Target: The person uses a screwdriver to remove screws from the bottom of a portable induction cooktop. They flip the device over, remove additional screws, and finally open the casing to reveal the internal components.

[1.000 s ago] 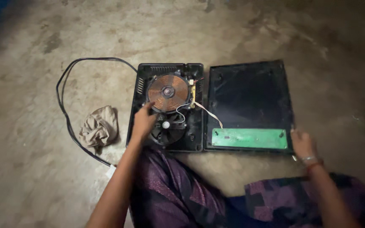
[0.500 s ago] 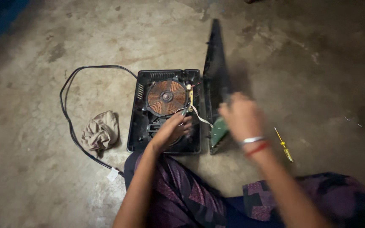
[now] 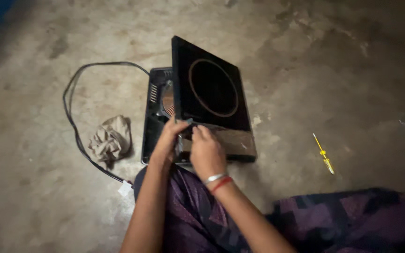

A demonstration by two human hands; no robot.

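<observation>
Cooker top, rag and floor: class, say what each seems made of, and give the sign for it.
Cooker top: probably black glass, smooth and glossy, with a printed ring. Rag: soft beige cloth, crumpled in folds. Floor: likely bare concrete, matt, mottled grey and stained.

Black cooktop lid [image 3: 212, 93], yellow screwdriver [image 3: 323, 153], beige rag [image 3: 111, 139], purple-patterned cloth [image 3: 348, 220].

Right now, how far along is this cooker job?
The black glass top is swung over the open base, tilted, not seated. Both the left hand and right hand hold its near edge. The yellow screwdriver lies unused on the floor, so fastening seems left.
</observation>
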